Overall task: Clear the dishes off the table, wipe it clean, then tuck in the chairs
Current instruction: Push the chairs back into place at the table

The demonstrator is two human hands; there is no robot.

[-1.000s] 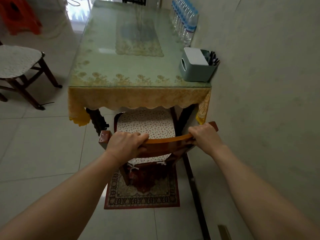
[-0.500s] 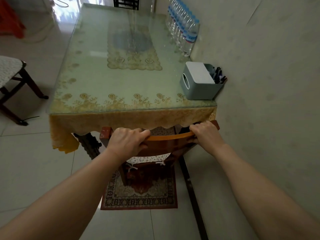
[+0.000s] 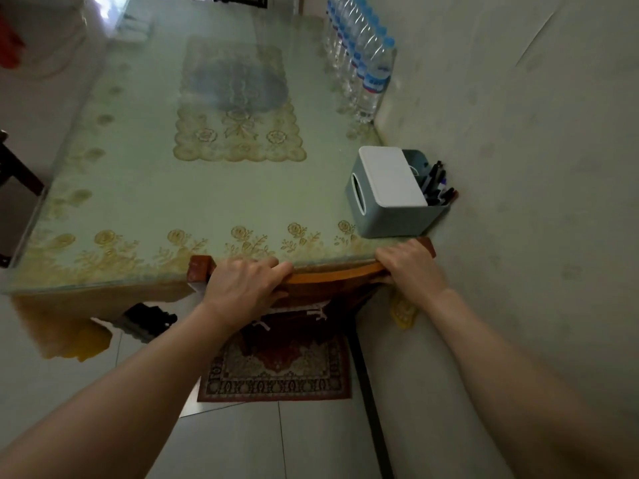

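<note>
Chair, of glossy brown wood, is set against the near edge of the glass-topped table, its curved top rail lying parallel to that edge. The rail is gripped by left hand and right hand, fingers curled over it.

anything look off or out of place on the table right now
Nothing stands out. The water bottles stand upright in a row along the wall, the tissue box sits squarely near the corner, and no spill shows on the glass top.
</note>
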